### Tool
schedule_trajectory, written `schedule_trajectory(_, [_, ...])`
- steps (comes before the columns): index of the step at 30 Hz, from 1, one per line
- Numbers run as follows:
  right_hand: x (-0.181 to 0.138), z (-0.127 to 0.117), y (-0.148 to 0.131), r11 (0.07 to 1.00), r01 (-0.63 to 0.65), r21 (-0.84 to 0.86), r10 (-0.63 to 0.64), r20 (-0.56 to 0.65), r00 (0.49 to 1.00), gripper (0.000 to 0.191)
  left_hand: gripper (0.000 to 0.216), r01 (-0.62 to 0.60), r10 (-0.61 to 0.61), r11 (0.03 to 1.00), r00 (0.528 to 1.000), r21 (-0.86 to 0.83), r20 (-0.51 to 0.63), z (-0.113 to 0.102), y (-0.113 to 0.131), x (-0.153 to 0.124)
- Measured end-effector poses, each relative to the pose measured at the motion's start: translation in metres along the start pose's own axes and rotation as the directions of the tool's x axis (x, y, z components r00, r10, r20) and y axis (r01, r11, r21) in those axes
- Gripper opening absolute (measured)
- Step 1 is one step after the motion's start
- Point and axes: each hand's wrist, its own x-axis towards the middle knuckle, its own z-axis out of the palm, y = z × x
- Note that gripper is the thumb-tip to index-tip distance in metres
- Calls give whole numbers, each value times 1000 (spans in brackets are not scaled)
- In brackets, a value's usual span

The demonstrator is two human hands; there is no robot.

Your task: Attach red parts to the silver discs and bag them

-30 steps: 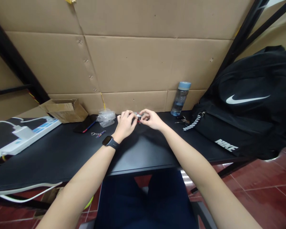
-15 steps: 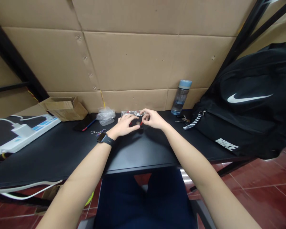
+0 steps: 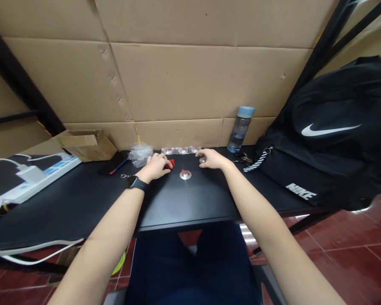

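Note:
On the black table, a round silver metal disc [image 3: 186,176] lies flat with a small red piece [image 3: 184,172] on top. My left hand [image 3: 155,166] is to its left, thumb and fingers apart, its tips beside a cluster of small red pieces [image 3: 171,163]. To the right of the disc, my right hand [image 3: 212,159] has thumb and forefinger curved around another small round metal disc [image 3: 202,160]. Part of that disc is hidden by the fingers. Behind the hands, clear packets [image 3: 182,150] with silver and red contents stand in a row.
Crumpled clear plastic [image 3: 140,154], a phone [image 3: 114,163] and an open cardboard box [image 3: 85,145] sit at the left, near a white power strip [image 3: 41,180]. Rightward are a water bottle [image 3: 240,129], keys [image 3: 247,158] and a black backpack [image 3: 330,140]. Cardboard walls the back.
My hands have moved apart from the middle, left hand to the red pieces, right hand to a metal disc. The disc with the red piece now lies uncovered between them.

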Motion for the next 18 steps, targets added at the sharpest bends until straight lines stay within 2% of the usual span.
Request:
schedule_trajectory(4, [-2, -1, 13, 993, -105, -53, 107, 32, 994, 52, 18, -1, 2, 999, 1000, 34, -30, 4, 6, 1])
schedule_trajectory(13, [-1, 0, 23, 993, -112, -25, 113, 36, 993, 39, 19, -15, 15, 999, 1000, 32, -11, 4, 11, -1])
schedule_trajectory(18, [-2, 0, 25, 993, -118, -6, 118, 13, 993, 44, 13, -24, 19, 999, 996, -46, -92, -5, 21, 2])
